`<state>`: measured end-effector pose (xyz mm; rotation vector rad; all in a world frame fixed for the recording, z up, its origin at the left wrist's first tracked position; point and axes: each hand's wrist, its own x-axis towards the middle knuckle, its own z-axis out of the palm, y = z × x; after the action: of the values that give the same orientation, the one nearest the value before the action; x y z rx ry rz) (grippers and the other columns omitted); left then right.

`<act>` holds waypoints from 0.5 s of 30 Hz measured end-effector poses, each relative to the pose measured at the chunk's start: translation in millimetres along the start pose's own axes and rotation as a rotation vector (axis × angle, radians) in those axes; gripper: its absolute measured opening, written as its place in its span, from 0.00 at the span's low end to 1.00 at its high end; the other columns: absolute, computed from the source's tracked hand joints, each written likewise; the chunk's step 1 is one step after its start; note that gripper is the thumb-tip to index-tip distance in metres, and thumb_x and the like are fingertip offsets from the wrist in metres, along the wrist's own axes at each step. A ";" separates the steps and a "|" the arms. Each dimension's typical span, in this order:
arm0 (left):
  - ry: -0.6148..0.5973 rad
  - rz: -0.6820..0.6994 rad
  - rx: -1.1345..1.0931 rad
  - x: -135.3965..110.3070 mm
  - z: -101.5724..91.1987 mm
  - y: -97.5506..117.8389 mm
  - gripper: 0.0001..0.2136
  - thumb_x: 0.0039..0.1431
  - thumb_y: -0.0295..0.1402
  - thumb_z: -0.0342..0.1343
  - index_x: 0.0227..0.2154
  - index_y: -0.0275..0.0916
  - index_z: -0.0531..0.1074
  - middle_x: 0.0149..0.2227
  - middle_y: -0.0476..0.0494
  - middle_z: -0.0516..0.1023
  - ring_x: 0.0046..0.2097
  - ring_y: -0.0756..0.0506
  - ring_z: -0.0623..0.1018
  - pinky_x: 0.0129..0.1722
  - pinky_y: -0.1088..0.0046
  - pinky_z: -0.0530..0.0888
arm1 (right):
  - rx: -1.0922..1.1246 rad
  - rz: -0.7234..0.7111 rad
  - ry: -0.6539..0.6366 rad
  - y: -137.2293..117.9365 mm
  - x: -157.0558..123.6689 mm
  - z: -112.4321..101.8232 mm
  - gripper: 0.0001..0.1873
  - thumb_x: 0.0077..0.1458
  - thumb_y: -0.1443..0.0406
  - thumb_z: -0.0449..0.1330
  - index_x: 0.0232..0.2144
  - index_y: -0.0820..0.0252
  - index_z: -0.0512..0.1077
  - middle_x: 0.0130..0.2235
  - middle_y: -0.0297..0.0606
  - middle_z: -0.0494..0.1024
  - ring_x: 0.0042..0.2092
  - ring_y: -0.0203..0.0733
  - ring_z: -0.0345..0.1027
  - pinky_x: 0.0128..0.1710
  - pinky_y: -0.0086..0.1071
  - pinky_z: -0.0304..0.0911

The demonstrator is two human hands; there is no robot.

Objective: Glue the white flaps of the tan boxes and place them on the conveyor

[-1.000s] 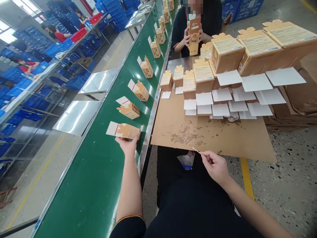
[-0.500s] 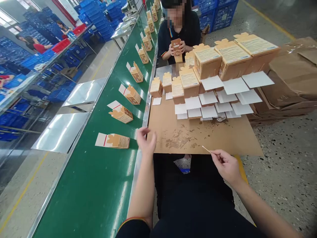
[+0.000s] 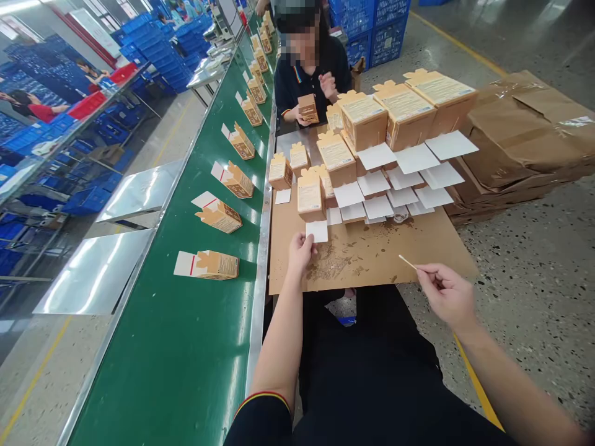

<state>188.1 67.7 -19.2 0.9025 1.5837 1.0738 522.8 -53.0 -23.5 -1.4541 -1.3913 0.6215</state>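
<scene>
My left hand (image 3: 301, 253) pinches the white flap of a small brown carton (image 3: 310, 197) at the near left corner of the stack. That carton is tilted toward me, its tabbed end pointing away. My right hand (image 3: 447, 295) is closed on a thin cotton swab (image 3: 408, 262), held over the right part of the cardboard sheet (image 3: 418, 238), with its pale tip pointing left. Stacked cartons (image 3: 365, 121) stand just beyond, their white flaps sticking out toward me. Dark wet-looking smears mark the sheet between my hands.
A green conveyor belt (image 3: 186, 347) on my left carries a row of open cartons (image 3: 218, 264) with red-striped flaps. Opposite me a co-worker (image 3: 332, 68) holds a brown carton (image 3: 308, 109). Large brown packages (image 3: 525, 136) lie at right; blue crates (image 3: 388, 31) stand behind.
My left hand has moved from the belt's edge onto a carton's flap, pulling that carton out slightly. My right hand still holds the swab. The co-worker has lowered the carton and freed one hand.
</scene>
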 end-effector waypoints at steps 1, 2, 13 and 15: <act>0.000 0.007 -0.002 -10.9 -10.5 -7.9 0.15 0.64 0.44 0.68 0.31 0.44 0.68 0.26 0.52 0.76 0.24 0.50 0.74 0.28 0.73 0.73 | 0.001 -0.009 -0.003 1.8 5.5 -1.4 0.18 0.70 0.49 0.67 0.37 0.54 0.84 0.25 0.34 0.75 0.24 0.40 0.68 0.24 0.34 0.66; 0.005 0.018 -0.002 -22.0 -21.6 -15.6 0.16 0.63 0.46 0.68 0.31 0.44 0.69 0.25 0.52 0.75 0.24 0.49 0.74 0.29 0.73 0.73 | 0.001 -0.018 -0.008 2.8 10.9 -2.4 0.18 0.71 0.48 0.66 0.38 0.54 0.84 0.25 0.34 0.75 0.24 0.39 0.68 0.23 0.34 0.66; 0.313 0.093 0.415 -63.3 -143.4 -28.9 0.18 0.61 0.45 0.65 0.50 0.42 0.85 0.48 0.37 0.86 0.47 0.39 0.83 0.51 0.60 0.80 | -0.255 -0.177 -0.031 -1.5 82.2 -22.3 0.14 0.73 0.52 0.64 0.36 0.50 0.79 0.24 0.35 0.73 0.24 0.40 0.63 0.24 0.37 0.59; 0.338 0.035 0.267 -40.6 -131.5 -23.4 0.20 0.65 0.48 0.61 0.50 0.40 0.84 0.48 0.36 0.86 0.47 0.39 0.84 0.48 0.61 0.80 | -0.368 -0.152 -0.104 1.4 108.1 -20.0 0.13 0.72 0.55 0.65 0.33 0.50 0.76 0.24 0.35 0.72 0.25 0.41 0.62 0.26 0.37 0.56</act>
<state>69.3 -5.2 -11.9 0.9637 2.0344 1.0977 563.6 43.1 11.0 -1.5981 -1.7476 0.3595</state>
